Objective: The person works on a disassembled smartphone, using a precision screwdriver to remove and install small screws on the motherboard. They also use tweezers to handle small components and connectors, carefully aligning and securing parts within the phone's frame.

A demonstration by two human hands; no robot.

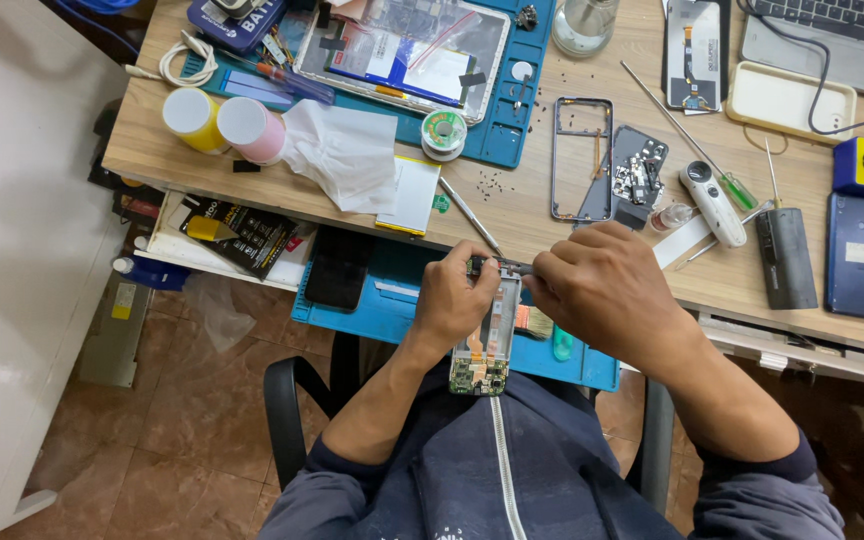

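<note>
Navy zip-front hoodie, sleeves pushed up

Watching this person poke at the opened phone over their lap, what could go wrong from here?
The opened phone with its bare green circuit board is held over the lap by the left hand, not resting on the wooden desk; a slip could drop it. The right hand presses a thin metal tool at its top end, which might scratch or short parts. The tiny dark screws lying loose on the desk could easily roll off and be lost.
</note>
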